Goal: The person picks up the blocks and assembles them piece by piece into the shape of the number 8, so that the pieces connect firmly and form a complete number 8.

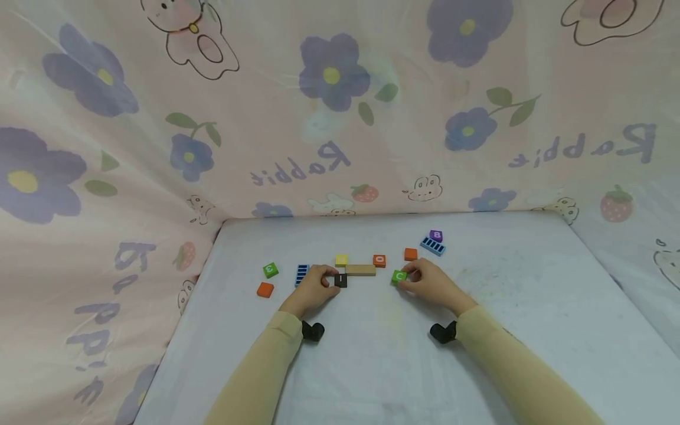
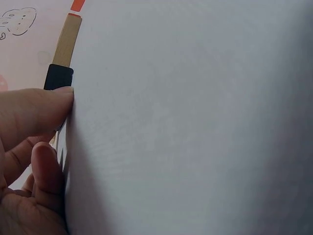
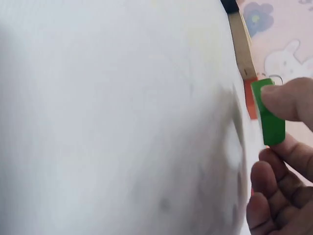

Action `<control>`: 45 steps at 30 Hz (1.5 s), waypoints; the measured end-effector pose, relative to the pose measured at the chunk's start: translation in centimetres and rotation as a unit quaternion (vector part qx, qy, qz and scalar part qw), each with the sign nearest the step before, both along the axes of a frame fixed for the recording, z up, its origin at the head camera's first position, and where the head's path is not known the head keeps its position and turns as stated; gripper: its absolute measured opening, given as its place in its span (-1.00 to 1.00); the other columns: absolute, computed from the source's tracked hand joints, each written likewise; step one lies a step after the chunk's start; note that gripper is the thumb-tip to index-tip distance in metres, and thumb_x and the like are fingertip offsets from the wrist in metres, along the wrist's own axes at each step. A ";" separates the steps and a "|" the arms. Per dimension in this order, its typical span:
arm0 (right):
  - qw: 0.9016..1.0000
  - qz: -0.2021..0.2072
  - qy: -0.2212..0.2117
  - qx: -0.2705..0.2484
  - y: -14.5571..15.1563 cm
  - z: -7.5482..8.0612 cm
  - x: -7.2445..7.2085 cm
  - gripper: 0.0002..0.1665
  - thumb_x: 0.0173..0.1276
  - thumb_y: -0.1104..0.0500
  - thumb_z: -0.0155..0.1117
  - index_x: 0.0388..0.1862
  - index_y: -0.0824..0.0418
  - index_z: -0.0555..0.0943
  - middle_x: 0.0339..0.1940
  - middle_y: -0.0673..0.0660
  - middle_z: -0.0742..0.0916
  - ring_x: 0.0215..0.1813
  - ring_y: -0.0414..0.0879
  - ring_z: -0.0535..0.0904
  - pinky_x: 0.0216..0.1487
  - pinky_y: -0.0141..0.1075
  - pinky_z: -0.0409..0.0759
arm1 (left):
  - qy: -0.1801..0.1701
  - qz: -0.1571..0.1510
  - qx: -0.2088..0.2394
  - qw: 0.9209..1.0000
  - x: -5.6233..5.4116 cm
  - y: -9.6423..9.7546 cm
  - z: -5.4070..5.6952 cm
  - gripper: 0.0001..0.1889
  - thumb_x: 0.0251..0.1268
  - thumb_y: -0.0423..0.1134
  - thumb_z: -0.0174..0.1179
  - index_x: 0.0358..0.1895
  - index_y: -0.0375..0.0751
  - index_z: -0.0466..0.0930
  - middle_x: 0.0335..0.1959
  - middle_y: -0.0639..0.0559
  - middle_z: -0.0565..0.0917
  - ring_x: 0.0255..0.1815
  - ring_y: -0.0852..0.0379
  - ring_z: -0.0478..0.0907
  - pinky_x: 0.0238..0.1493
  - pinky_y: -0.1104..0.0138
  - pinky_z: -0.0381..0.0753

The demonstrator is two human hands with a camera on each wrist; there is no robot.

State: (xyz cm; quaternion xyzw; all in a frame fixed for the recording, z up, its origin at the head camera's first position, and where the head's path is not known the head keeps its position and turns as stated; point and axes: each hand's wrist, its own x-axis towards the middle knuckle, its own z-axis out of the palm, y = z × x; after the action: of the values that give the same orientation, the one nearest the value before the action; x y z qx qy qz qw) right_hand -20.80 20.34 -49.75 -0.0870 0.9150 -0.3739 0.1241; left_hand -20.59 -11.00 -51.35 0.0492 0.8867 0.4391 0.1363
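Note:
My left hand (image 1: 312, 289) pinches a small black block (image 1: 340, 280) with a white mark on its top, between thumb and forefinger. In the left wrist view the thumb overlaps the near end of the black block (image 2: 59, 77). A bare wooden strip (image 1: 360, 270) lies just beyond it, beside a yellow block (image 1: 342, 260). My right hand (image 1: 431, 284) grips a green block (image 1: 399, 277) marked like a C by its right side. The right wrist view shows the thumb pressed on the green block's face (image 3: 270, 115).
An orange block marked 0 (image 1: 379, 260) and a plain orange block (image 1: 411, 254) lie behind. A blue barred tile (image 1: 432, 246) touches a purple block (image 1: 436, 235). Leftward are another blue barred tile (image 1: 301, 274), a green block (image 1: 270, 270) and an orange block (image 1: 265, 290). Printed curtains border the table.

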 end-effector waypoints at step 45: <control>0.996 0.014 -0.049 -0.078 -2.4 -2.2 -1.3 -0.47 0.12 -0.14 0.48 0.06 -0.04 0.59 -0.01 -0.02 0.59 0.05 -0.03 0.41 0.19 -0.07 0.35 | -0.024 0.000 0.026 0.999 0.3 -0.6 0.3 -0.44 0.14 -0.19 0.40 0.23 -0.05 0.44 -0.04 0.02 0.47 -0.13 0.06 0.41 -0.08 0.21 0.41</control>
State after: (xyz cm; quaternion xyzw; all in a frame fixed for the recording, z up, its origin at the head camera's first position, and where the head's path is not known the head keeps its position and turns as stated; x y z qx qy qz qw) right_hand -22.08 17.94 -51.98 -0.0911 0.8746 -0.4461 0.1668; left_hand -20.32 -11.58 -51.05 0.0419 0.8714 0.4632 0.1560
